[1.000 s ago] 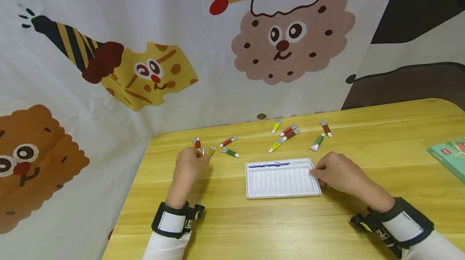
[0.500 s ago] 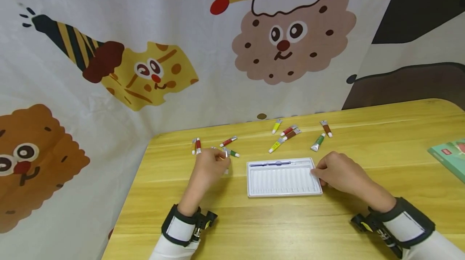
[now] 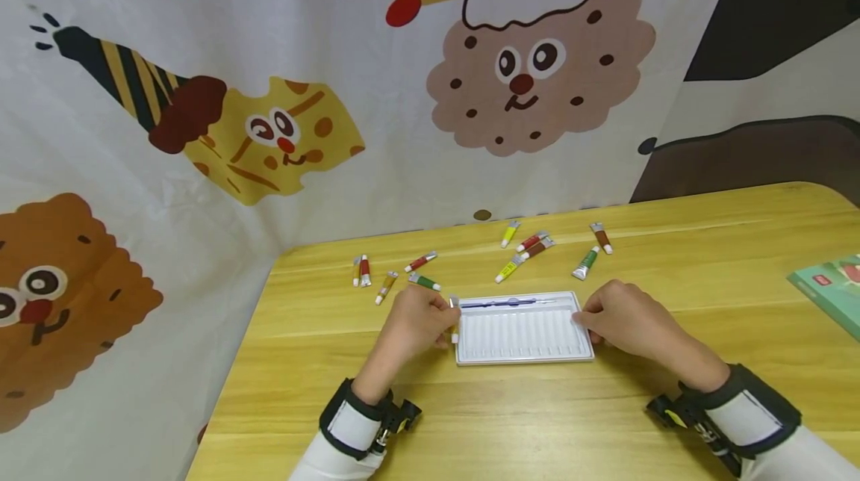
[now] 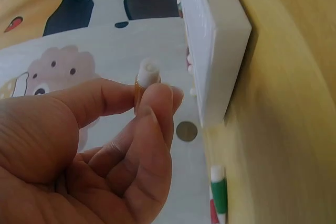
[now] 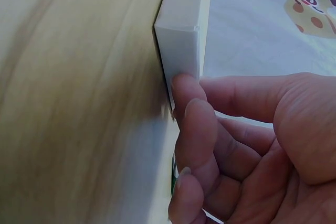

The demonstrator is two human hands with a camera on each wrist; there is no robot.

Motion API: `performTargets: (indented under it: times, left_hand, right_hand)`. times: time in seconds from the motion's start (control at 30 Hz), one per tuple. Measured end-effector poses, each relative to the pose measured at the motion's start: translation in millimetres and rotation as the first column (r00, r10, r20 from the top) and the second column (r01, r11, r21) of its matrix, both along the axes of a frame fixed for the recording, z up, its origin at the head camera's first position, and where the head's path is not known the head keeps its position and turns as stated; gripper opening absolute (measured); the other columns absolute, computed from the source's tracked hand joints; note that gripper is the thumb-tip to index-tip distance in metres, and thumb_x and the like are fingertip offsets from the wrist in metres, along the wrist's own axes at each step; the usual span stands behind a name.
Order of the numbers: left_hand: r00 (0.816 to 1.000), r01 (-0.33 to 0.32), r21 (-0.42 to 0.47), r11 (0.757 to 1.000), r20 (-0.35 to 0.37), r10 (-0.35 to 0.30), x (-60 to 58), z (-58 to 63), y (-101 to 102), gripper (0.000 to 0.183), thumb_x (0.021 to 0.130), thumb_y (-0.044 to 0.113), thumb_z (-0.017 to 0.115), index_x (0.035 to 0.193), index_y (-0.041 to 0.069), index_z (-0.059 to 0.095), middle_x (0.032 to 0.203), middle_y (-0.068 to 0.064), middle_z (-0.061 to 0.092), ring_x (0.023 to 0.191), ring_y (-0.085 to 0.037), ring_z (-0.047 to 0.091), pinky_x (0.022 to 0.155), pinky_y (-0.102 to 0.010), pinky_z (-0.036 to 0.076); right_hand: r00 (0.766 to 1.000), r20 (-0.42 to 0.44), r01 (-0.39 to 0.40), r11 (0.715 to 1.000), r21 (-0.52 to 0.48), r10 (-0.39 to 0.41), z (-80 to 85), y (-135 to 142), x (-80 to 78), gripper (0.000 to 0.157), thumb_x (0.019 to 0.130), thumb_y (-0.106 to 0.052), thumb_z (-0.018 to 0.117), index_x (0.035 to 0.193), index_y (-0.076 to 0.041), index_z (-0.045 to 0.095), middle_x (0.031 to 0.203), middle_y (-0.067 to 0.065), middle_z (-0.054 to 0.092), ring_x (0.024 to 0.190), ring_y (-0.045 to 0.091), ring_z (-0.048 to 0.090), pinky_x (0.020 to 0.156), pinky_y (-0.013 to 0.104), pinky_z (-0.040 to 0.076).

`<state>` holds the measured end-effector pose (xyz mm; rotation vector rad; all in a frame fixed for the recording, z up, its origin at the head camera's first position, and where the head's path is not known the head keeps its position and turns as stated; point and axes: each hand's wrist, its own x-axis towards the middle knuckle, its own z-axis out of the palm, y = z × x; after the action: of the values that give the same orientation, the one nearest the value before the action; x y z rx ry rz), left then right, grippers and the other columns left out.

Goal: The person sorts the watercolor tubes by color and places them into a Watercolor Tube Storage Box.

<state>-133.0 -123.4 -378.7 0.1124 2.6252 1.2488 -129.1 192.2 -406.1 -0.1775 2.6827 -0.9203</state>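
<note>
A white plastic tray (image 3: 463,352) with ridged slots lies on the table, and a blue paintbrush (image 3: 493,305) sits in its upper groove. My left hand (image 3: 415,320) pinches a small paint tube (image 3: 455,330) between thumb and fingers at the tray's left edge. In the left wrist view the tube's white cap (image 4: 149,72) sticks out above the fingertips, and most of its body is hidden. On the other side, my right hand (image 3: 625,319) grips the tray's right edge, thumb on the rim and fingers against the side wall (image 5: 178,51).
Left of the tray lie several paint tubes, among them a yellow-brown one (image 3: 386,287) and a green one (image 3: 425,281). Behind it are more, including a green tube (image 3: 587,263) and a brown one (image 3: 602,237). A green box (image 3: 829,290) rests at the far right. A printed curtain (image 3: 396,190) borders the table.
My left hand has picked a paint tube from the left group and carried it right, to the tray's left edge. The right hand stays on the tray.
</note>
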Motion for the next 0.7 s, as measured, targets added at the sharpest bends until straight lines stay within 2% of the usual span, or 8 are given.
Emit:
performTargets:
  times: [0.23,0.4,0.53,0.7]
  left_hand:
    - [0.998,0.005,-0.062,0.998,0.058,-0.002,-0.1,-4.5,11.6,0.035,0.094,0.012,0.073,0.061,0.007,0.067,0.052,-0.003,0.06,0.045,-0.014,0.053,0.044,-0.023,0.034]
    - [0.997,0.021,-0.052,0.998,0.071,-0.017,-0.8,-9.3,15.2,0.035,0.094,0.01,0.073,0.06,0.003,0.065,0.051,-0.006,0.061,0.043,-0.016,0.059,0.041,-0.021,0.04]
    - [0.996,0.035,-0.053,0.998,0.085,-0.03,-2.2,-12.4,17.6,0.035,0.095,0.01,0.073,0.062,-0.001,0.066,0.053,-0.009,0.063,0.042,-0.017,0.059,0.039,-0.02,0.043]
    - [0.994,0.037,-0.073,0.997,0.106,-0.03,-1.9,-12.6,19.9,0.035,0.095,0.009,0.075,0.062,-0.001,0.065,0.052,-0.007,0.061,0.04,-0.015,0.054,0.038,-0.018,0.038]
  right_hand:
    - [1.0,-0.007,-0.004,1.0,0.003,0.004,-0.5,0.1,-0.2,0.022,0.099,-0.018,0.071,0.079,-0.01,0.076,0.06,-0.002,0.059,0.054,0.015,0.05,0.049,0.026,0.031]
    - [1.0,-0.009,-0.006,1.0,-0.003,0.006,-0.7,0.6,0.2,0.022,0.099,-0.017,0.071,0.079,-0.01,0.076,0.06,-0.002,0.059,0.054,0.015,0.05,0.05,0.026,0.032]
    - [1.0,-0.008,-0.005,1.0,-0.01,0.005,-1.1,0.4,0.5,0.022,0.099,-0.017,0.071,0.08,-0.009,0.076,0.06,-0.001,0.06,0.054,0.015,0.05,0.049,0.026,0.032]
    - [1.0,-0.014,-0.007,1.0,-0.014,0.007,-0.1,0.6,0.5,0.021,0.099,-0.017,0.072,0.08,-0.009,0.077,0.06,-0.001,0.06,0.054,0.015,0.05,0.049,0.026,0.031]
